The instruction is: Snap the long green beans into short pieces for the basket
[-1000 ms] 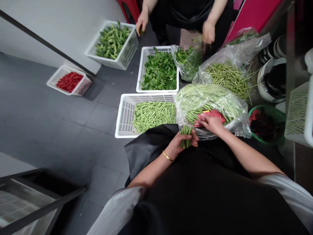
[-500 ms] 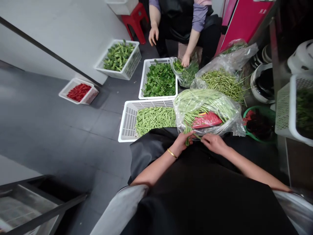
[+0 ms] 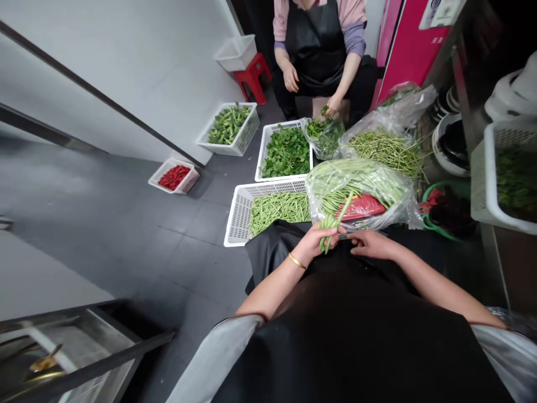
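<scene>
Beans [image 3: 328, 224] form a slender bundle near crinkled plastic [image 3: 371, 174].

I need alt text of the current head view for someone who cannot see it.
A person's left hand grips a bunch of green beans, the right hand close by. Ahead, white baskets hold bean pieces and leafy greens next to clear bags; a co-worker sits opposite.

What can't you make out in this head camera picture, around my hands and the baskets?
All in the head view:
How many beans your left hand holds: your grip covers part of the bunch.
Whether your right hand pinches anything: too small to tell.
The right end of the long white basket: behind the plastic bag.
The far side of the raised basket: cut off by the right edge.
The co-worker's head: cut off by the top edge.
</scene>
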Tool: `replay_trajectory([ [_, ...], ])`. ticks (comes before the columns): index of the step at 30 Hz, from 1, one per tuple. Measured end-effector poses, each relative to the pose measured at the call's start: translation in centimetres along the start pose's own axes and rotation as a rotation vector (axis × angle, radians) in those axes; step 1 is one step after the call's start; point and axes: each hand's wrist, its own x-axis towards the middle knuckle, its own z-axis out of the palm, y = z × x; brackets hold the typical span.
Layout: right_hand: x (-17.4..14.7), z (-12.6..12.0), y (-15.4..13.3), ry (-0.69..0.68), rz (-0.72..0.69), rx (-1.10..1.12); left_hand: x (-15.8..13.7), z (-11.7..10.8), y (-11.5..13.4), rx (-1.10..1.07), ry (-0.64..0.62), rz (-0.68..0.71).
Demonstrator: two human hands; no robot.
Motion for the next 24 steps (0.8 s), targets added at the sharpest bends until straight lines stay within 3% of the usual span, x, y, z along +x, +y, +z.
replay_trajectory([
  [3, -0.1, -0.9, -2.2, 0.076, -0.126, 0.401, -0.4, 0.2, -0.5, -0.106, -0.166, -0.117],
  [5, 0.1, -0.1, -3.6, 0.129, -0.193, 0.531, -0.3, 0.6, -1.0, -0.153, -0.203, -0.154],
  [9, 0.6, 1.6, -4.6, 0.341, -0.281, 0.484, -0.3, 1.5, -1.5, -0.207, -0.175, -0.178],
  [11, 0.3, 1.0, -4.3, 0.334, -0.258, 0.404, -0.6, 1.6, -1.6, -0.153, -0.120, -0.160],
  [13, -0.6, -0.4, -3.8, 0.082, -0.159, 0.345, -1.2, 1.5, -1.3, 0.044, -0.129, -0.152],
  [16, -2.6, -1.9, -3.1, -0.531, 0.027, 0.322, -2.1, 1.0, -0.4, 0.483, -0.333, -0.178],
  [17, -3.1, -1.9, -2.9, -0.658, 0.064, 0.344, -2.2, 0.8, 0.0, 0.572, -0.358, -0.156],
  [19, -3.3, -1.0, -2.4, -0.686, 0.081, 0.421, -2.0, 0.7, 0.5, 0.580, -0.198, -0.018],
  [22, -1.9, 1.6, -2.2, -0.426, 0.034, 0.462, -1.1, 1.3, 0.5, 0.433, 0.138, 0.176],
  [24, -0.6, 2.8, -2.3, -0.276, 0.010, 0.389, -0.6, 1.9, 0.4, 0.420, 0.179, 0.198],
])
